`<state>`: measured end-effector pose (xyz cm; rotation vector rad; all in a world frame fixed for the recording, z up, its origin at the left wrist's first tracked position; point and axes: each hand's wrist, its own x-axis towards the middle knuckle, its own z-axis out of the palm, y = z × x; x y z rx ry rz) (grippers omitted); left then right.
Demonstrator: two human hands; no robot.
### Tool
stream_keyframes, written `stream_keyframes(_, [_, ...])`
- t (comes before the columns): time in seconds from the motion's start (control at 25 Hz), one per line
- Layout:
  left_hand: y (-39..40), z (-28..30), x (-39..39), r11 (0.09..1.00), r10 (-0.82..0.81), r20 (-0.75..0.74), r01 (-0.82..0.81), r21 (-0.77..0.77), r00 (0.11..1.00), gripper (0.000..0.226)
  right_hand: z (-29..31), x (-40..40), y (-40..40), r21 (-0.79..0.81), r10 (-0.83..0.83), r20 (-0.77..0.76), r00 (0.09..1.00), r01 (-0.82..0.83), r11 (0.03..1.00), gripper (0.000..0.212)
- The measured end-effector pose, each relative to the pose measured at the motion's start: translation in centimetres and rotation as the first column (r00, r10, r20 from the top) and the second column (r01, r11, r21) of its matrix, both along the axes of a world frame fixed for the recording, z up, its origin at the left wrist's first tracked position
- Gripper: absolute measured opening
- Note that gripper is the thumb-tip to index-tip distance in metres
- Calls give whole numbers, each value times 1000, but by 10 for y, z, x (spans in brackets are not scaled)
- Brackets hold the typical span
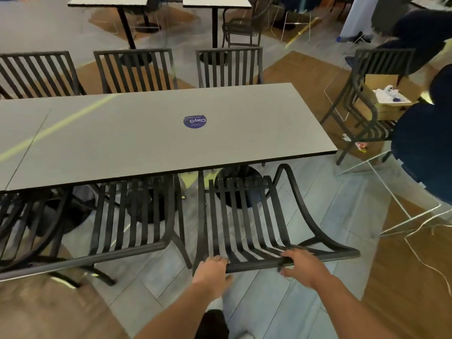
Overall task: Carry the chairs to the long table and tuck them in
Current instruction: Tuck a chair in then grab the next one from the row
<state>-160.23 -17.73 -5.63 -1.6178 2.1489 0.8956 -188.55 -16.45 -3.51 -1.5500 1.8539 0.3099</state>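
Gripping the top rail of a black slatted chair [247, 216] at lower centre, left hand [212, 270] and right hand [303, 266] tuck it under the long tabletop [151, 133]; a straight forward push likely comes next.

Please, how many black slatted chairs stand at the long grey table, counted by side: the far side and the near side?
Far side: 3
Near side: 3, one at the left edge, one in the middle, one held at its top rail by the left hand and right hand
Total: 6
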Motion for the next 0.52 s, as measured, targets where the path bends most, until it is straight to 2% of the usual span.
stream_keyframes(0.12, [-13, -11, -7, 999, -5, 81, 0, 52, 997, 35, -21, -12, -8, -39, 100, -107, 989, -105, 994, 47])
stream_keyframes(0.28, [-33, -19, -12, 993, -64, 158, 47, 109, 985, 33, -37, -24, -18, -26, 218, -144, 965, -224, 974, 40])
stream_keyframes(0.52, [-86, -15, -22, 990, -100, 153, 83, 114, 983, 30, -43, -34, -60, -60, 186, -137, 973, -195, 979, 44])
